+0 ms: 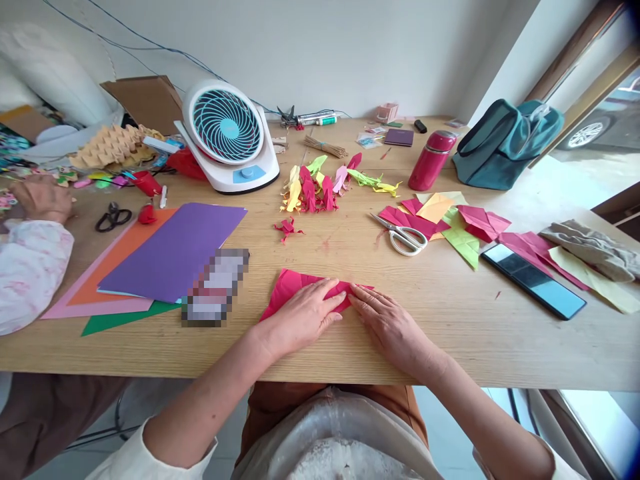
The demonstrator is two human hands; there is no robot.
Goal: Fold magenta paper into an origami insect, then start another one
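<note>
A folded sheet of red paper [286, 288] lies on the table in front of me. My left hand [307, 313] rests flat across it with the fingers stretched out and pressing on it. From the other side, my right hand [380, 317] lies over the paper's right end, its fingertips almost meeting my left fingers. Both hands hide much of the sheet. Beyond them are a small red folded-paper figure [287, 229] and a cluster of red, yellow, green and pink paper figures [309, 189]. White-handled scissors [407, 241] lie to the right.
Coloured sheets [173, 253] and a blurred phone-like object [215, 287] lie left; a fan [227, 133] stands behind. On the right are folded papers [483, 223], a phone [535, 280], a red flask [433, 160] and a teal bag [500, 147]. Another person's hand [44, 199] rests far left.
</note>
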